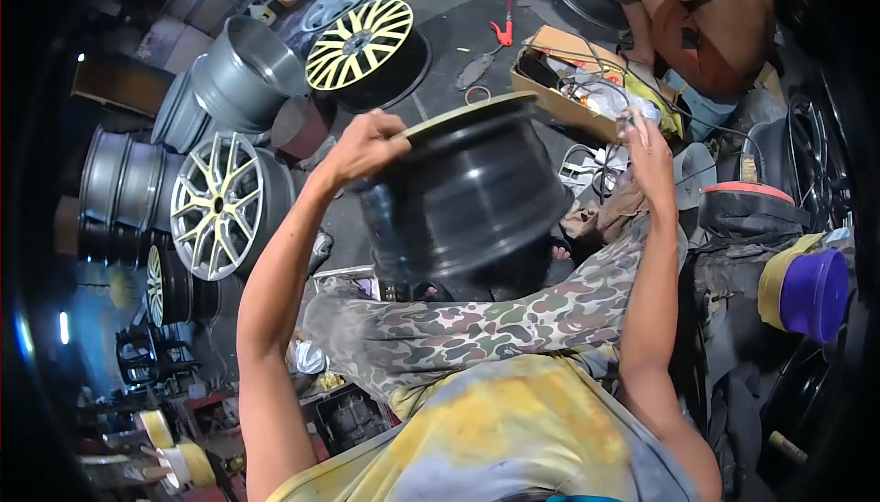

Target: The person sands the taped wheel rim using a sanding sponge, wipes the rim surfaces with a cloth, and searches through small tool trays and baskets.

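A black wheel rim (463, 195) with a pale yellow front edge stands tilted between my knees, its barrel blurred by motion. My left hand (371, 144) is closed round the upper left of that edge. Off to the right of the rim, apart from it, my right hand (649, 149) is raised with its fingers pinched together. Something small and greyish shows at those fingertips, too little to name. The rim's face is turned away from view.
A cardboard box (587, 121) of cables and plastic lies ahead. Several wheel rims, including a yellow-spoked one (359, 42) and a silver one (218, 206), stand left. Another person (701, 25) crouches at upper right. A red air gun (501, 34) lies on the floor.
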Action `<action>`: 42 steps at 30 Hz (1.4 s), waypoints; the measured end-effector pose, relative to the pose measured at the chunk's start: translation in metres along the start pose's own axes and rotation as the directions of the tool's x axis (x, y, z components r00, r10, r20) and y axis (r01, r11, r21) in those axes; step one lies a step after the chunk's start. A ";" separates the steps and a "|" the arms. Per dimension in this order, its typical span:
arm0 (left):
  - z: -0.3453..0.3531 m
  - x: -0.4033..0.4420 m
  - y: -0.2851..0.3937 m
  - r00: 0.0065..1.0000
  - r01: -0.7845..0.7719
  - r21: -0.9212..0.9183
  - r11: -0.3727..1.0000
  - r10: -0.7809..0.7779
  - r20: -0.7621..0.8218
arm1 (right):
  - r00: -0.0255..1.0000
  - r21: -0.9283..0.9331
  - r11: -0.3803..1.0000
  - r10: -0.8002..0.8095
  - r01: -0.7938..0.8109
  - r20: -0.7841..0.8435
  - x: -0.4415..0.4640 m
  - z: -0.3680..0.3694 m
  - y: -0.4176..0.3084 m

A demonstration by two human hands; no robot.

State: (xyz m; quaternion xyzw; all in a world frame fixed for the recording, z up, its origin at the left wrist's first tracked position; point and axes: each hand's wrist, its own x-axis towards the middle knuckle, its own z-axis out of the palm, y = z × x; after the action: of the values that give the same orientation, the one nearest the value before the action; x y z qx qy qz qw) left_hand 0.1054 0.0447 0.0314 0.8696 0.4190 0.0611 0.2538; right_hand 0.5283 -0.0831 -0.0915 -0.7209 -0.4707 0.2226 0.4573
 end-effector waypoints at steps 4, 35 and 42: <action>0.008 0.047 -0.059 0.896 -0.010 0.105 0.994 0.056 -0.441 | 0.981 -0.128 0.989 0.097 -0.077 0.165 -0.008 0.004 -0.009; -0.014 0.095 -0.165 0.559 0.533 -0.001 0.846 -0.353 -0.750 | 0.813 -0.364 0.830 -0.170 0.423 0.557 -0.021 0.454 0.022; -0.014 0.092 -0.177 0.566 0.470 -0.203 0.859 -0.470 -0.677 | 0.826 -0.354 0.838 -0.185 0.416 0.533 -0.040 0.463 0.010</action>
State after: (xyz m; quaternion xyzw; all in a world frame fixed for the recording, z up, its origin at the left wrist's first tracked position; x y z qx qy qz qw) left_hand 0.0366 0.2125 -0.0540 0.6350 0.6987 0.3196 0.0805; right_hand 0.1664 0.0886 -0.3278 -0.6436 -0.7179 0.1998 0.1746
